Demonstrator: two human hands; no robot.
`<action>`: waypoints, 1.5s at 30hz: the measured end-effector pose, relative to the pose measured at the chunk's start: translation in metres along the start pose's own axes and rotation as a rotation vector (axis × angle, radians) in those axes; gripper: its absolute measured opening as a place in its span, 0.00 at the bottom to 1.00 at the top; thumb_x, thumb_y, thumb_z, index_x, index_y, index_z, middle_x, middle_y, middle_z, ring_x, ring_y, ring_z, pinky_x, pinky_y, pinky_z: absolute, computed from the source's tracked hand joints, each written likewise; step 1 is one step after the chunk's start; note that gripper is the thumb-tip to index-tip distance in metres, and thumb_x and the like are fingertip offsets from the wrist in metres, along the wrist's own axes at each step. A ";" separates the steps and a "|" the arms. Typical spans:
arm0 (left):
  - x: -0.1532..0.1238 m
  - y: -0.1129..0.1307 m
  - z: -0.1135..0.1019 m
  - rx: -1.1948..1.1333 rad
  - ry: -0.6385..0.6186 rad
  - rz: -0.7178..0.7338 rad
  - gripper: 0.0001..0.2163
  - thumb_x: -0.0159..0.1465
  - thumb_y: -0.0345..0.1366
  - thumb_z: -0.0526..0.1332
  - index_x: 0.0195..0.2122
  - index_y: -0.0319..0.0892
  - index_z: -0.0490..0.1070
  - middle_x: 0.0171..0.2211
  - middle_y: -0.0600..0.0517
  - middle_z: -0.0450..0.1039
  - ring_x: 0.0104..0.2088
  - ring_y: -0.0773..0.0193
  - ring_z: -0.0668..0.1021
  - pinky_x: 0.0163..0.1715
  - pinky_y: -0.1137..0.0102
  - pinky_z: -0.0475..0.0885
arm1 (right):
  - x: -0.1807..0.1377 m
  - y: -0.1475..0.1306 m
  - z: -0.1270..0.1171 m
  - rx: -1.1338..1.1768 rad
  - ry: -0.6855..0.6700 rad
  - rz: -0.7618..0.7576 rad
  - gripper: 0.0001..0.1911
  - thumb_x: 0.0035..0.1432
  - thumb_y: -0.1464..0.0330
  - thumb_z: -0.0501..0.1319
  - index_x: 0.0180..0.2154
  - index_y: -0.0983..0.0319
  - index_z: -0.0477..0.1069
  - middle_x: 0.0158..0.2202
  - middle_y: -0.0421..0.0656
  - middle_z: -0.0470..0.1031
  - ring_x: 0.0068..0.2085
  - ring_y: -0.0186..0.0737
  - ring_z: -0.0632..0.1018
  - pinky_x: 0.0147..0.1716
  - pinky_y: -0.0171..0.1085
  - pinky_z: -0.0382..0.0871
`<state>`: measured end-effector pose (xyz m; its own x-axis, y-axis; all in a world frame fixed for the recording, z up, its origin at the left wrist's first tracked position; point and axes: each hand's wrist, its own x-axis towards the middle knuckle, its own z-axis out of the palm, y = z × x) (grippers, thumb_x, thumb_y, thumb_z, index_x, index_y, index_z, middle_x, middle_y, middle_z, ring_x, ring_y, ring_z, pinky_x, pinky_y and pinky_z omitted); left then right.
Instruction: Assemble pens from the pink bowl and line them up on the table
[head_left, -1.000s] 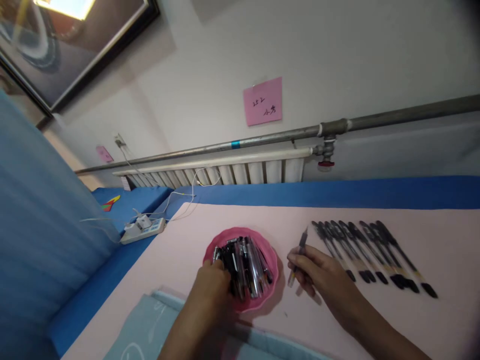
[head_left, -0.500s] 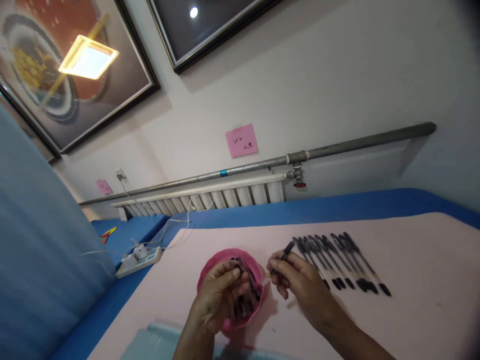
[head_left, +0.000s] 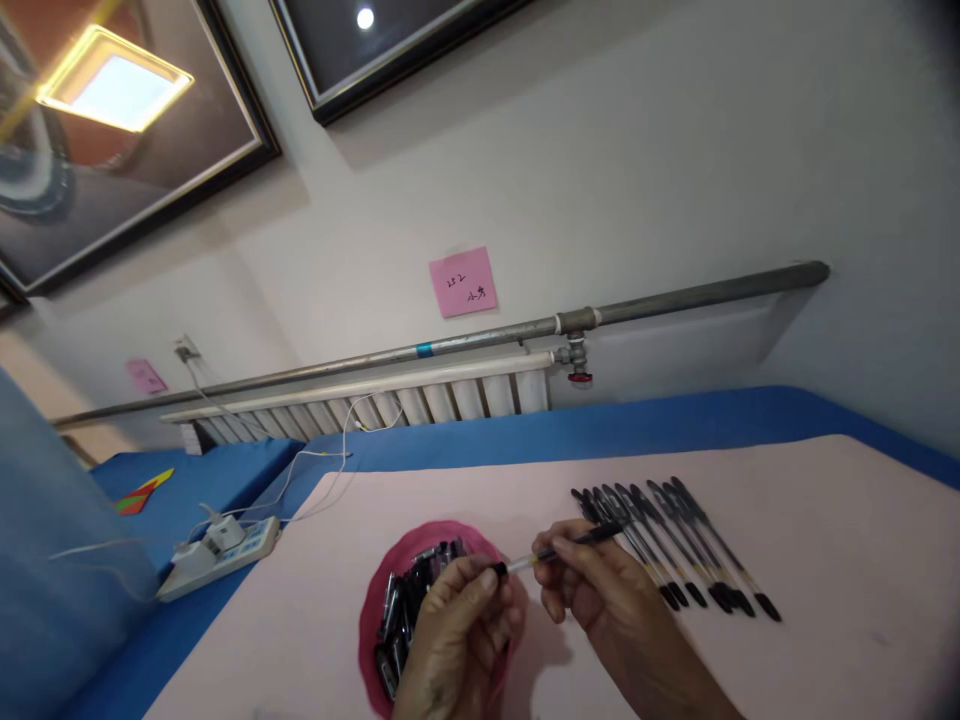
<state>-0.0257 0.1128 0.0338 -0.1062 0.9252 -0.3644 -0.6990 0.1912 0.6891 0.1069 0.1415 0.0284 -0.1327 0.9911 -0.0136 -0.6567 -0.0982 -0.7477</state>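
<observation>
My right hand (head_left: 589, 580) pinches the dark barrel of a slim pen (head_left: 551, 552), whose black end points up to the right. Its pale, clear end reaches left to a small black pen cap (head_left: 501, 569) held between the thumb and fingertips of my left hand (head_left: 465, 625). The pen's end meets the cap; how deep it sits I cannot tell. Below and behind my left hand is a pink bowl (head_left: 367, 625) holding many black pen parts (head_left: 397, 625), partly hidden by that hand. Several similar pens (head_left: 675, 540) lie side by side to the right of my right hand.
Pink paper (head_left: 825, 540) covers much of the blue table (head_left: 675, 408). A white power strip (head_left: 225, 560) with plugs and cables lies at the left, near a blue curtain (head_left: 60, 560). Behind stand a radiator (head_left: 450, 398) and a wall pipe (head_left: 487, 340).
My hands have come together: the pen, earlier apart from my left hand, now meets the cap there. The view has shifted, showing more of the bowl's contents.
</observation>
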 end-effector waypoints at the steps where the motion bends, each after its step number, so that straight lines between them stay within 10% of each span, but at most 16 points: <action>1: 0.000 -0.001 -0.001 0.004 -0.015 -0.003 0.13 0.41 0.28 0.73 0.27 0.37 0.72 0.22 0.52 0.75 0.23 0.69 0.76 0.26 0.75 0.73 | -0.001 0.001 0.000 -0.014 -0.007 0.008 0.12 0.45 0.61 0.68 0.27 0.62 0.71 0.25 0.42 0.74 0.24 0.36 0.72 0.20 0.33 0.63; 14: 0.000 -0.007 -0.018 0.118 -0.067 -0.009 0.15 0.41 0.37 0.74 0.23 0.37 0.69 0.18 0.52 0.73 0.18 0.70 0.72 0.19 0.76 0.66 | -0.008 0.008 0.000 -0.286 -0.092 -0.010 0.14 0.52 0.58 0.64 0.28 0.63 0.70 0.21 0.40 0.73 0.21 0.33 0.71 0.21 0.33 0.65; 22: -0.004 -0.007 -0.014 0.381 0.030 0.415 0.16 0.39 0.39 0.74 0.26 0.40 0.73 0.28 0.51 0.75 0.30 0.66 0.75 0.29 0.76 0.68 | -0.006 0.016 0.005 -0.058 0.102 0.155 0.16 0.41 0.58 0.71 0.23 0.63 0.70 0.20 0.40 0.72 0.20 0.33 0.71 0.15 0.30 0.61; 29: -0.007 -0.005 -0.015 0.592 -0.108 0.002 0.24 0.54 0.59 0.55 0.22 0.40 0.65 0.10 0.57 0.60 0.10 0.73 0.59 0.11 0.76 0.49 | -0.009 0.021 0.003 -0.111 0.022 0.115 0.15 0.46 0.58 0.68 0.26 0.63 0.70 0.19 0.40 0.72 0.21 0.34 0.71 0.17 0.31 0.63; 45: -0.001 -0.005 -0.025 0.554 -0.181 -0.090 0.23 0.51 0.59 0.59 0.21 0.41 0.63 0.12 0.59 0.59 0.10 0.76 0.57 0.11 0.77 0.46 | -0.010 0.020 0.005 -0.140 -0.009 0.159 0.15 0.47 0.58 0.67 0.27 0.62 0.68 0.18 0.38 0.71 0.18 0.32 0.68 0.18 0.31 0.61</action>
<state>-0.0395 0.1025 0.0150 0.0930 0.9292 -0.3577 -0.2213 0.3696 0.9025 0.0917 0.1288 0.0166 -0.2331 0.9633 -0.1332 -0.5175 -0.2388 -0.8217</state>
